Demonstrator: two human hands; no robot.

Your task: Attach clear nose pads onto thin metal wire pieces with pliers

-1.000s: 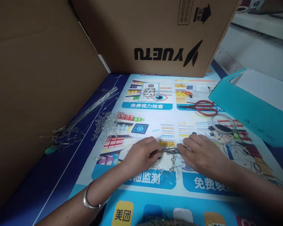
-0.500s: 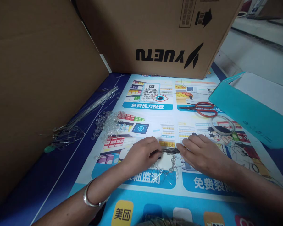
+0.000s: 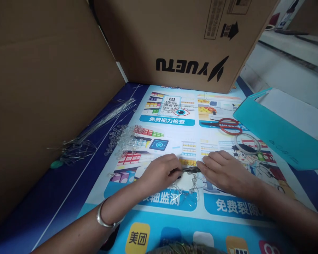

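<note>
My left hand [image 3: 163, 171] is closed, thumb and fingers pinched on one end of a dark, thin, twisted-looking piece [image 3: 190, 169]. At its other end my right hand [image 3: 224, 171] has its fingers pressed together over the piece. Whether this is wire or a tool tip I cannot make out. Just below, between the hands, clear beads on thin wire [image 3: 193, 188] hang in a loose loop over the printed sheet. Left of my left hand lies a pile of loose clear beads [image 3: 125, 139].
A bundle of thin wires [image 3: 103, 121] lies far left beside a green piece [image 3: 56, 164]. Red-handled scissors [image 3: 229, 126] and a pale ring-shaped roll [image 3: 247, 144] lie beyond my right hand. A teal box [image 3: 278, 130] stands at right. Cardboard [image 3: 190, 38] rises at the back and left.
The camera view has shifted slightly, so the scene sits a little lower. Both hands keep nearly the same grip on the dark piece, the right hand slightly closer to the left.
</note>
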